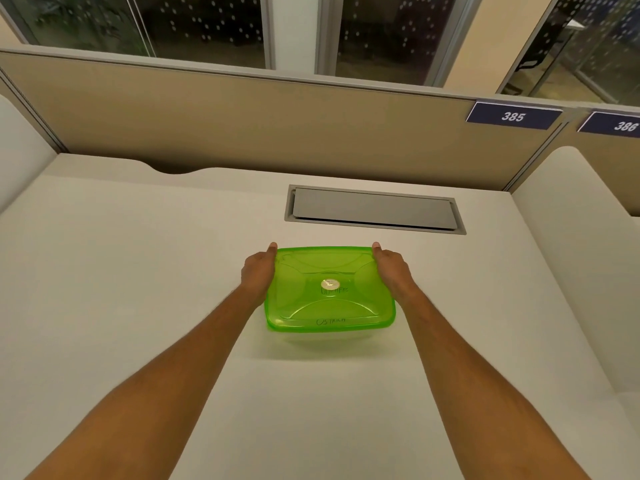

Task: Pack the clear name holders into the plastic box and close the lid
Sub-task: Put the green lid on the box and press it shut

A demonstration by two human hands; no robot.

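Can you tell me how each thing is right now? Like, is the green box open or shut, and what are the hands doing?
Lid: on top of the box, looks shut.
Box: sits on the desk; contents cannot be seen.
Left hand: grips the box's left side, thumb on the lid.
Right hand: grips the right side, thumb on the lid.
Desk flap: closed.
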